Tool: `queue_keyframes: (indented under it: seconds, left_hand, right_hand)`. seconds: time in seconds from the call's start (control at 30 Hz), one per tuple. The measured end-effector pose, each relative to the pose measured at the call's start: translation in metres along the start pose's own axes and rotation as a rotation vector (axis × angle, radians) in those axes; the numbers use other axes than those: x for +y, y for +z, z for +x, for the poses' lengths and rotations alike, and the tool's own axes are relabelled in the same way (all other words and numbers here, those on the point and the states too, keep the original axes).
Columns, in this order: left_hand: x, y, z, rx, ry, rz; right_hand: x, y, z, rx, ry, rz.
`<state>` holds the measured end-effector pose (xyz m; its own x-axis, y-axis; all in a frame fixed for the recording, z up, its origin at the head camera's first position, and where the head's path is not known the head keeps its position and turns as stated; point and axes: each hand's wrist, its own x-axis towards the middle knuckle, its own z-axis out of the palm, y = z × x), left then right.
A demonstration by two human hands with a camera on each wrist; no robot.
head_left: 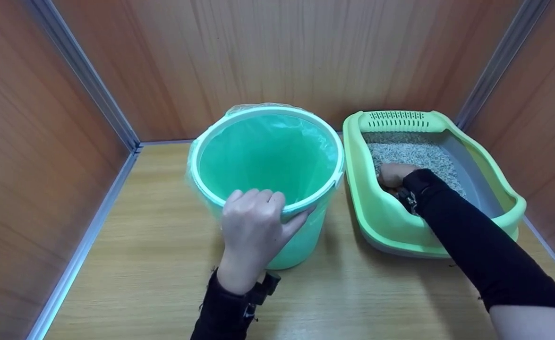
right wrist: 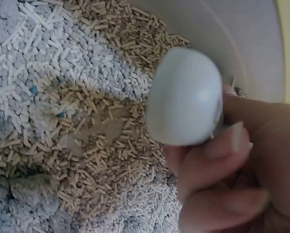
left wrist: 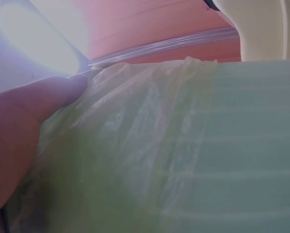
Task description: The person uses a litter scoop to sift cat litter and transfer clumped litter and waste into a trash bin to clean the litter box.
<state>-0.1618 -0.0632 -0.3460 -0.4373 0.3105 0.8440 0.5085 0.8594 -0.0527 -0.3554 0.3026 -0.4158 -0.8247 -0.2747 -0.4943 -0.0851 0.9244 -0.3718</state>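
Note:
A green trash bin [head_left: 305, 231] lined with a clear plastic bag [left wrist: 135, 107] stands in the middle of the head view. My left hand [head_left: 253, 217] grips its near rim, fingers over the edge and thumb along the outside. To the right is a light green litter box [head_left: 367, 208], where my right hand [head_left: 395, 174] reaches down inside the left wall. Close up in the right wrist view, that hand's curled fingers hold a smooth white rounded thing [right wrist: 186, 97] over the cat litter [right wrist: 101, 131]; I cannot tell what the rest of it looks like.
Grey clumps [right wrist: 36, 194] lie in the litter at the lower left of the right wrist view. Wood-grain panels [head_left: 305, 56] wall in the left, back and right sides, with metal strips [head_left: 93, 89] at the corners. The wooden floor [head_left: 140, 264] extends in front.

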Motion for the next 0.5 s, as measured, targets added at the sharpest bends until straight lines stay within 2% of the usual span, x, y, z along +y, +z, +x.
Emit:
queue_keyframes:
  seconds: [0.13, 0.23, 0.5]
  left_hand:
    - [0.0007, 0.0019, 0.0000, 0.021, 0.007, -0.006]
    - [0.0003, 0.0028, -0.0002, 0.030, 0.011, -0.006]
    - [-0.0010, -0.0005, -0.0003, -0.005, 0.003, 0.003]
  right_hand:
    - [-0.0014, 0.0011, -0.0015, -0.046, 0.049, 0.085]
    - [-0.0035, 0.0006, -0.0027, -0.058, 0.067, 0.107]
    - [-0.0062, 0.0005, -0.0033, -0.093, 0.049, 0.032]
